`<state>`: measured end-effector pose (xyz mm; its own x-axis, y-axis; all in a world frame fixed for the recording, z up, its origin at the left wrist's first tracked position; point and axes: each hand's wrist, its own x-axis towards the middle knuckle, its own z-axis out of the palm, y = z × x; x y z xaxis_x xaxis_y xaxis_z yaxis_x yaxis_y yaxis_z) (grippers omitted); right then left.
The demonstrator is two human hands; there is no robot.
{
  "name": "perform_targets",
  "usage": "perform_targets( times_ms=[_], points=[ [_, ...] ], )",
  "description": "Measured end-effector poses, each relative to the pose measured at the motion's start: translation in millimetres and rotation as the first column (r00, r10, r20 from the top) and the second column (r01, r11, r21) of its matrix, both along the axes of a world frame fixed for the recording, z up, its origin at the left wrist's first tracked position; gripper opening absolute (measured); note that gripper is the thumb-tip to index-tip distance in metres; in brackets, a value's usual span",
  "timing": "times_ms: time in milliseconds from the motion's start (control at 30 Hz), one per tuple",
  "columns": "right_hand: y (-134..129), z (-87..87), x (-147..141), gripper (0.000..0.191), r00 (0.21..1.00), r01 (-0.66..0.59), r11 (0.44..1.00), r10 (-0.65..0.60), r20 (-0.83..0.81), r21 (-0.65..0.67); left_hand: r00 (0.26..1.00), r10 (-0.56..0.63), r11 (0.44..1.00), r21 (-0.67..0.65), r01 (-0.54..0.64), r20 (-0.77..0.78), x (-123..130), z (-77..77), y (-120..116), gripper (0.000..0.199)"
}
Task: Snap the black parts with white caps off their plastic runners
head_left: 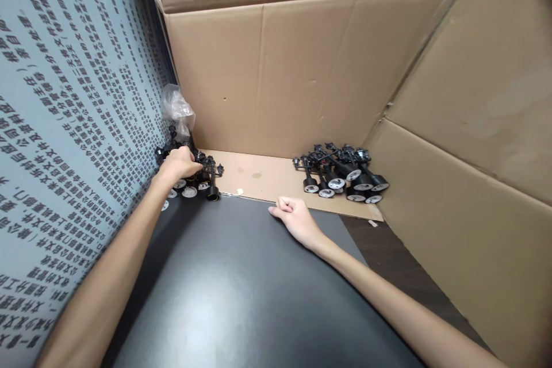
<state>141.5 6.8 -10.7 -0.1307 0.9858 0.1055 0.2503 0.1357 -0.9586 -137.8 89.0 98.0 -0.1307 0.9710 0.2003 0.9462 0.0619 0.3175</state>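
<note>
My left hand (177, 164) reaches into a pile of small black lamp-post models (212, 181) by the left wall. Its fingers are curled closed over the pile; whatever they grip is hidden behind them. The models have thin posts, lantern-like heads and round bases with pale undersides. My right hand (295, 219) hovers over the dark grey mat (259, 276), closed in a loose fist with the thumb pointing left, and nothing shows in it. To its right, apart from it, lies a second heap of the same black lamp-post models (336, 175).
A crumpled clear plastic bag (177, 108) sits above the left pile. Cardboard walls (276, 75) stand at the back and right, and a blue board with printed characters (86, 109) on the left. A flat cardboard strip (254, 175) runs along the back.
</note>
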Motion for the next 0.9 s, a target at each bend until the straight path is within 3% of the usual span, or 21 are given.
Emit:
perform_targets(
  times_ms=[100,267,400,467,567,700,800,900],
  points=[
    [0,0.5,0,0.042,1.0,-0.004,1.0,0.004,0.007,-0.004,0.997,0.021,0.998,-0.053,-0.025,-0.076,-3,13.5,-3,0.017],
    [0,0.6,1,0.042,1.0,-0.002,1.0,0.002,0.023,-0.006,0.996,0.075,0.997,0.037,-0.073,-0.054,2,38.5,-15,0.02],
    [1,0.0,2,0.044,1.0,-0.004,1.0,0.004,0.007,0.006,0.999,-0.028,0.996,0.081,0.025,0.029,22,41.4,-24,0.028],
    [0,1.0,2,0.043,0.998,-0.022,1.0,0.023,-0.061,0.018,0.976,-0.144,0.989,0.046,0.138,0.163,43,32.8,-28,0.031],
    [-2,4.9,1,0.038,0.976,-0.095,0.995,0.096,-0.195,0.015,0.841,-0.307,0.931,-0.043,0.363,0.446,80,7.3,-35,0.026],
    [-5,8.3,-1,0.053,0.944,-0.193,0.981,0.182,-0.276,-0.013,0.724,-0.272,0.802,-0.267,0.535,0.634,114,-35.6,-40,0.025],
    [-4,5.6,-2,0.061,0.945,-0.19,0.981,0.172,-0.278,-0.039,0.647,-0.269,0.78,-0.232,0.581,0.714,118,-58.9,-37,0.036],
    [-1,0.9,-3,0.062,0.953,-0.164,0.986,0.152,-0.261,-0.027,0.594,-0.296,0.777,-0.174,0.606,0.748,114,-68.9,-32,0.043]
  ],
)
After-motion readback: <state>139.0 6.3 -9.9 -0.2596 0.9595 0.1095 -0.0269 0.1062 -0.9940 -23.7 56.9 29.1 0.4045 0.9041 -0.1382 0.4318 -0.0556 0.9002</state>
